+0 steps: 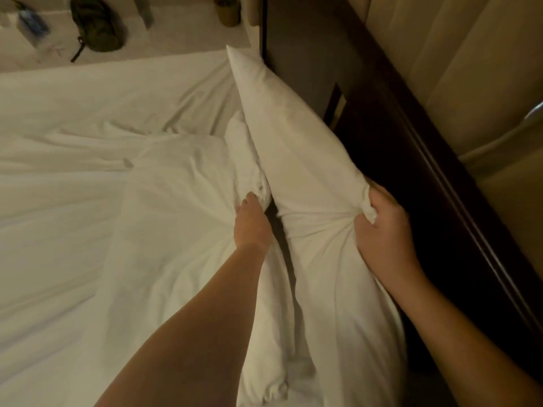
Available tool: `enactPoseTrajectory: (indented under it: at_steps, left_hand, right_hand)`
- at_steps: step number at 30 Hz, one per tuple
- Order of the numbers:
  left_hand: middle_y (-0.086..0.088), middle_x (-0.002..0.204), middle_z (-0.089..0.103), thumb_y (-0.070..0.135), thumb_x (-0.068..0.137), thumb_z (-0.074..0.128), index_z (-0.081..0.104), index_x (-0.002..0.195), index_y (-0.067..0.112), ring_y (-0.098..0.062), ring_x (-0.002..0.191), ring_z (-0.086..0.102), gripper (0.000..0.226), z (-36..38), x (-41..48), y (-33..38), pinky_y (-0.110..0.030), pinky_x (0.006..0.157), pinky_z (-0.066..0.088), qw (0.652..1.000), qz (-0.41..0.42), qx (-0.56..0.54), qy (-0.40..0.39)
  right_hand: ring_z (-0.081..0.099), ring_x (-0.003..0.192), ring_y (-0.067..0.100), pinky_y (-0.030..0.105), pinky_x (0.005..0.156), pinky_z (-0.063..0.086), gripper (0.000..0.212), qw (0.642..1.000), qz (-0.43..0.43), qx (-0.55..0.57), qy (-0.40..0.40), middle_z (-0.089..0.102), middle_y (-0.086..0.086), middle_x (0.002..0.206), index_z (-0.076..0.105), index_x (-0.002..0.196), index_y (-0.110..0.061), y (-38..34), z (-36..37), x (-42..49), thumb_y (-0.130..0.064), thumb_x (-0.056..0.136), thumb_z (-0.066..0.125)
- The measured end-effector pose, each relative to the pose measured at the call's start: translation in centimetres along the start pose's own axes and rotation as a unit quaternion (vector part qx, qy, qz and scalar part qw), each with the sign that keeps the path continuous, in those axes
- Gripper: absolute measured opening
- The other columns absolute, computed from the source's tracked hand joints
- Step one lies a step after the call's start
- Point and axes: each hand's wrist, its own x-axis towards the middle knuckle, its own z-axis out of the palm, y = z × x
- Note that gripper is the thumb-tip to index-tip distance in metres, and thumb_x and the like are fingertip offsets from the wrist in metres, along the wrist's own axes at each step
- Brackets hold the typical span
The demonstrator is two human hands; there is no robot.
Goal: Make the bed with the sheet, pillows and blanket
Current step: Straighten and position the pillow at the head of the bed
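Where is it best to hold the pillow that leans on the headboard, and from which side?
Grip the edge nearest the headboard, about mid-length, coming from that side as the right hand does. The pillow stands on edge there, and its slack cover bunches into a firm handful.

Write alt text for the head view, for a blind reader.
The right hand grips a bunched edge of a white pillow propped against the dark headboard, while the left hand holds a second pillow beside it on the rumpled sheet.

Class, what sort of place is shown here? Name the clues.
Probably a bedroom, perhaps a hotel room: a white sheet spread over a bed, and a pillow standing against a dark wooden headboard.
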Motion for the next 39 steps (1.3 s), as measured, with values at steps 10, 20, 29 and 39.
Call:
enactPoseTrajectory:
  at_steps: [10,20,29,39]
  left_hand:
    - [-0.008,0.098,0.067,0.008,0.095,0.041,0.057,0.105,0.015,-0.032,0.09,0.062,0.02,0.4,1.3,5.4,-0.043,0.08,0.053,0.994,0.068,-0.083,0.03]
    - [0.009,0.163,0.04,0.055,0.106,0.032,0.039,0.157,0.033,-0.016,0.153,0.032,0.056,-0.2,1.7,-1.1,-0.037,0.124,0.026,0.966,0.031,-0.209,-0.148]
    - [0.003,0.175,0.001,0.067,0.103,0.025,-0.012,0.158,0.056,-0.037,0.16,-0.003,0.067,2.5,-4.7,-4.9,-0.066,0.123,0.008,0.976,0.053,0.074,-0.198]
    - [0.011,0.128,0.072,0.063,0.095,0.057,0.071,0.13,0.024,-0.01,0.125,0.063,0.054,-4.3,-1.1,0.8,-0.033,0.11,0.047,0.924,-0.032,-0.366,-0.109]
  right_hand:
    - [0.06,0.124,0.02,0.043,0.108,0.048,0.064,0.998,0.0,0.02,0.055,0.064,0.005,0.135,0.06,0.139,-0.006,0.3,-0.8,0.1,0.018,0.082,0.044]
    - [0.052,0.136,0.017,0.041,0.116,0.041,0.067,0.999,-0.026,0.013,0.018,0.054,0.002,0.148,0.052,0.148,-0.01,0.6,0.4,-0.2,0.014,0.086,0.044]
    - [0.049,0.139,0.017,0.043,0.117,0.04,0.068,1.0,-0.003,-0.013,0.027,0.051,0.0,0.152,0.046,0.152,-0.016,0.3,1.0,-1.5,0.008,0.089,0.052]
    - [0.037,0.146,0.018,0.04,0.119,0.035,0.075,0.997,0.06,-0.049,-0.027,0.031,-0.002,0.164,0.023,0.161,-0.031,-1.7,3.0,-3.5,-0.035,0.098,0.062]
